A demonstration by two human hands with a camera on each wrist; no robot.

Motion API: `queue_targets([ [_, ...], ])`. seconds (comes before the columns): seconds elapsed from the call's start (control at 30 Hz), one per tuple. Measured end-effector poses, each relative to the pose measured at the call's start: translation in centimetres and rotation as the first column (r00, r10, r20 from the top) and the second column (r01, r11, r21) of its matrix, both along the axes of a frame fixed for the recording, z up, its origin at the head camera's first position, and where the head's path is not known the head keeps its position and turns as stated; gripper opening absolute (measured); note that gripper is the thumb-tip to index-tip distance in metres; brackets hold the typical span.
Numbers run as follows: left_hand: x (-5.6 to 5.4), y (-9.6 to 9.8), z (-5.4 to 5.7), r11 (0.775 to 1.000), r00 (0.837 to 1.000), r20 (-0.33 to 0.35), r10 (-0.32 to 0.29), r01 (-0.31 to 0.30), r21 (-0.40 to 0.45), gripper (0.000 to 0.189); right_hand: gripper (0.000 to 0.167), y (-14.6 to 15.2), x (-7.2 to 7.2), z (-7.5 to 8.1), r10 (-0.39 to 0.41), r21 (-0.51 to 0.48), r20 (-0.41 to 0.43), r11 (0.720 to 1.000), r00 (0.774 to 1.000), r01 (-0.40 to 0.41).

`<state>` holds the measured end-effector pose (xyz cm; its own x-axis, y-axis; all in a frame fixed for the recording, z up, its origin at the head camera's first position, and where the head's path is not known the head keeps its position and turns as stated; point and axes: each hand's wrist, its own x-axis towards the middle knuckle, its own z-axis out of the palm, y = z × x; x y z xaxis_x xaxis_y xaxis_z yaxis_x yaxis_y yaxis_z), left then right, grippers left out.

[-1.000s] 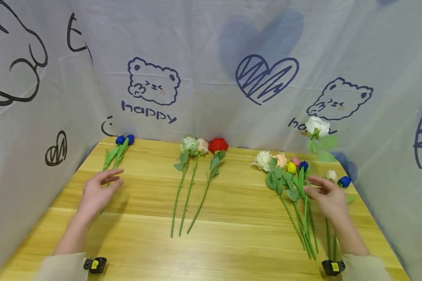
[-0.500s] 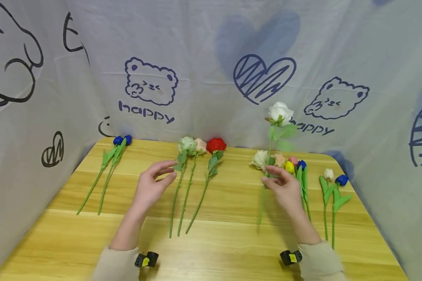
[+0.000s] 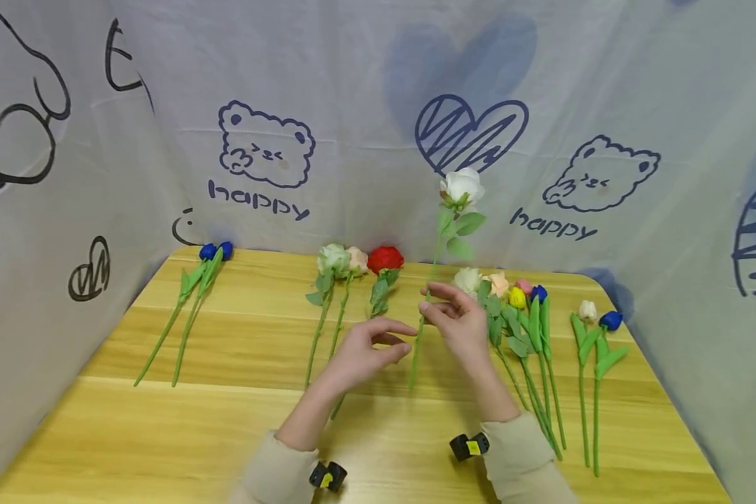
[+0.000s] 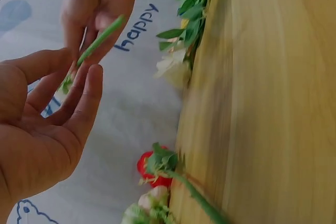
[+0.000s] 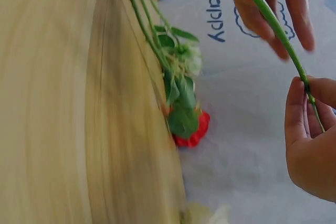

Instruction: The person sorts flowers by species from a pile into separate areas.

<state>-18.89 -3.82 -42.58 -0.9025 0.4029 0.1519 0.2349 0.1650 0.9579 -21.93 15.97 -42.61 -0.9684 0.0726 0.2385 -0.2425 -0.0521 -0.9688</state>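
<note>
My right hand point(image 3: 465, 325) pinches the stem of a white rose point(image 3: 463, 187) between thumb and fingers. The rose stands nearly upright over the table, bloom up, slightly tilted to the right. Below the pinch, the bare green stem end point(image 5: 265, 11) sticks out in the right wrist view. My left hand point(image 3: 367, 355) is close beside that lower stem, its fingers loosely bent and parted, and it grips nothing. In the left wrist view the stem point(image 4: 102, 39) overlaps the left fingertips. Behind the left hand lie a pale green rose point(image 3: 334, 260), a peach rose point(image 3: 357, 260) and a red rose point(image 3: 386, 260).
Two blue tulips point(image 3: 225, 250) lie at the left of the wooden table point(image 3: 164, 441). Right of my hands lies a bunch with a cream rose point(image 3: 468, 281), a yellow tulip point(image 3: 516, 297) and others. A white tulip point(image 3: 588, 311) and a blue tulip point(image 3: 611, 321) lie far right.
My right hand has carried the white rose leftward from the right side to the middle. My left hand has moved right, from the blue tulips to beside the rose's stem.
</note>
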Motion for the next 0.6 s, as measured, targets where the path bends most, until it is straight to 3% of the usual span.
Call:
queue_targets([
  [0.27, -0.1, 0.7, -0.5, 0.997, 0.998, 0.044, 0.056, -0.057, 0.043, 0.022, 0.033, -2.0, 0.2, -0.9, 0.008, -0.062, 0.051, 0.998, 0.999, -0.005],
  [0.6, -0.4, 0.5, -0.8, 0.997, 0.997, 0.056, 0.053, -0.056, 0.051, 0.023, 0.033, -2.0, 0.4, -1.0, 0.036, -0.109, 0.07, 0.994, 0.997, -0.028],
])
